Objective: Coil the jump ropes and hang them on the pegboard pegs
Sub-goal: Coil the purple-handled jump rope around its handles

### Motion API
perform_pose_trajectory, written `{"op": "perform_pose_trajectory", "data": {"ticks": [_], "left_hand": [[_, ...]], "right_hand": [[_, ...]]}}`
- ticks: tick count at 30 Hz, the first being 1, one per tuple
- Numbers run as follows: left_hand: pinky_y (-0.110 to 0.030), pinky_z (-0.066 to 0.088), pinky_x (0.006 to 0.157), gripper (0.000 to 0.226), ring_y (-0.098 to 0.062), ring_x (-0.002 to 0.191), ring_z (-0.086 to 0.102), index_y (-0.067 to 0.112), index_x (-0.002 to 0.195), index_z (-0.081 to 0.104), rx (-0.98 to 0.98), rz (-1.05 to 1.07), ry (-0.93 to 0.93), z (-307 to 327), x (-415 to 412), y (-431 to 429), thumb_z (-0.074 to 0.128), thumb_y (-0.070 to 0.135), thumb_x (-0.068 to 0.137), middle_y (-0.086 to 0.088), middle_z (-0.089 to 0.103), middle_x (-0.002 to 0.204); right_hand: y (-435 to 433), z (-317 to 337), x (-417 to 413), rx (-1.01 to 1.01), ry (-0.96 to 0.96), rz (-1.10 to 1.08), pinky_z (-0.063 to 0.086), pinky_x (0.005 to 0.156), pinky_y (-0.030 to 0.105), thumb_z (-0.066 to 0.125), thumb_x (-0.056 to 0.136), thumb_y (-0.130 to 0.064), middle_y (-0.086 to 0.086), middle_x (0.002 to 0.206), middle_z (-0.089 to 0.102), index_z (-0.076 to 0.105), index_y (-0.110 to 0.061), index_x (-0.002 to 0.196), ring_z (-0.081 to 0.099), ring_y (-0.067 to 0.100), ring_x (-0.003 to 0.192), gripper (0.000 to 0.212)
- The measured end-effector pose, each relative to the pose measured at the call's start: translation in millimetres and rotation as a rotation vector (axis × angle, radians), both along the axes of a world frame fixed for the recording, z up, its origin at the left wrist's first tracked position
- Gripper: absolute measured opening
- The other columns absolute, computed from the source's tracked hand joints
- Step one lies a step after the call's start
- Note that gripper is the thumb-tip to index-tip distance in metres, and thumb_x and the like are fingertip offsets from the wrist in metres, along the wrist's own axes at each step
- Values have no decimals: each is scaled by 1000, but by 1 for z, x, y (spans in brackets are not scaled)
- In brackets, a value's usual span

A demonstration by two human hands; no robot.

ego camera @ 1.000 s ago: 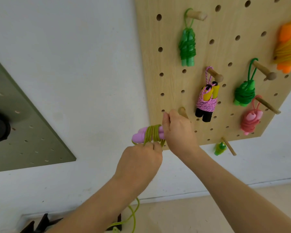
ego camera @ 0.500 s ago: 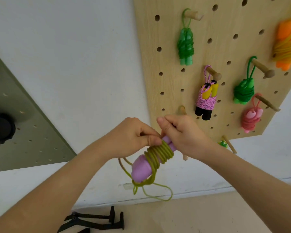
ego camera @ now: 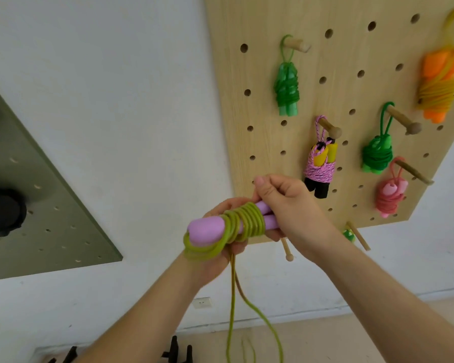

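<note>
A jump rope with purple handles [ego camera: 207, 230] and an olive-green cord [ego camera: 243, 221] wound round them is held in front of the wooden pegboard [ego camera: 286, 27]. My right hand [ego camera: 288, 205] grips the handles' right ends. My left hand [ego camera: 220, 258] holds the bundle from below, with cord loops round its edge. A loose loop of cord [ego camera: 249, 310] hangs down toward the floor. Several coiled ropes hang on pegs: light green [ego camera: 286, 90], pink with yellow and black handles [ego camera: 319, 166], dark green [ego camera: 376, 155], coral pink [ego camera: 389, 197], orange [ego camera: 440, 90].
A bare wooden peg [ego camera: 286, 248] sticks out just below my right hand, another peg [ego camera: 358, 235] to its right with a small green piece beside it. A grey-green pegboard [ego camera: 50, 205] with a black knob [ego camera: 3, 213] is on the left wall. Black stands sit on the floor.
The bundle came down from the board's lower left edge to in front of me. My left hand went from above the cord to beneath the bundle, and more cord is wound on.
</note>
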State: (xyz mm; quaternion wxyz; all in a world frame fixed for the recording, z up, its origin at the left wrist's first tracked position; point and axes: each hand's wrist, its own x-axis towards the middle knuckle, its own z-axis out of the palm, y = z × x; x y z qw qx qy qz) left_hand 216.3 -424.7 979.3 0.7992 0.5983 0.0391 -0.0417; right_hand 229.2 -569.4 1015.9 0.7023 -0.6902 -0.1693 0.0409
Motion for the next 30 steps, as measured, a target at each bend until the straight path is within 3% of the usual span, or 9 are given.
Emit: {"op": "perform_pose_trajectory", "data": {"ticks": [4, 7, 11, 16, 18, 20, 25, 27, 30], "left_hand": [[-23, 28, 41, 18, -14, 42, 40, 5, 80, 56, 149, 317, -174, -14, -17, -14, 43, 2, 93, -7, 54, 59], [-22, 33, 43, 26, -15, 44, 43, 6, 88, 60, 205, 323, -183, -21, -30, -27, 38, 8, 101, -6, 62, 65], [-25, 38, 47, 26, -16, 41, 45, 20, 92, 62, 544, 196, -177, -30, -37, -22, 38, 24, 103, 0, 69, 73], [-34, 48, 64, 22, -17, 71, 65, 29, 115, 52, 1317, 149, -313, -29, -41, -18, 38, 38, 100, 3, 70, 80], [-30, 42, 50, 18, -23, 59, 63, 22, 107, 55, 1651, 190, -442, -28, -43, -15, 54, 34, 94, 0, 65, 68], [-24, 31, 37, 17, -19, 38, 53, 19, 80, 64, 1815, 198, -612, -26, -43, -9, 77, 30, 77, 3, 57, 50], [-21, 36, 39, 24, -17, 48, 59, 23, 64, 65, 1872, 109, -796, -12, -34, 8, 85, 37, 64, 7, 60, 54], [-23, 39, 42, 22, -17, 49, 59, 23, 70, 68, 1878, 69, -777, 1, -34, 9, 82, 39, 68, 7, 60, 57], [-31, 49, 65, 21, -14, 70, 63, 28, 90, 71, 1725, -63, -595, 29, -33, 14, 63, 47, 85, 7, 66, 73]], "right_hand": [[-1, -3, -1, -31, 116, 142, 49, 69, 43, 46, 101, -13, 16, 78, 57, 59, -11, 89, 56, 28, 69, 18], [2, -6, 0, -12, 99, 102, 50, 61, 35, 46, 101, -10, 8, 72, 59, 58, -12, 89, 56, 23, 62, 17], [6, -19, 2, -68, 26, -38, 50, 54, 25, 50, 98, -8, -1, 66, 62, 60, -13, 89, 55, 9, 51, 14], [17, -40, 8, -135, -103, -247, 53, 58, 32, 52, 96, -8, -5, 69, 59, 58, -24, 82, 56, 5, 56, 22], [20, -47, 10, -271, -195, -285, 53, 61, 32, 52, 96, -14, -9, 70, 60, 55, -30, 82, 58, 4, 62, 21], [19, -52, 10, -410, -262, -270, 52, 62, 32, 52, 95, -16, -11, 71, 61, 52, -30, 86, 60, 5, 68, 16], [13, -54, 10, -525, -313, -173, 55, 67, 38, 55, 96, -18, -8, 73, 68, 49, -24, 89, 68, 8, 72, 11], [10, -51, 8, -564, -357, -141, 53, 67, 36, 56, 95, -18, -9, 72, 69, 49, -24, 89, 65, 8, 71, 11], [4, -45, 3, -600, -403, -57, 51, 68, 36, 56, 95, -15, -9, 73, 69, 49, -22, 88, 61, 9, 72, 11]]}}
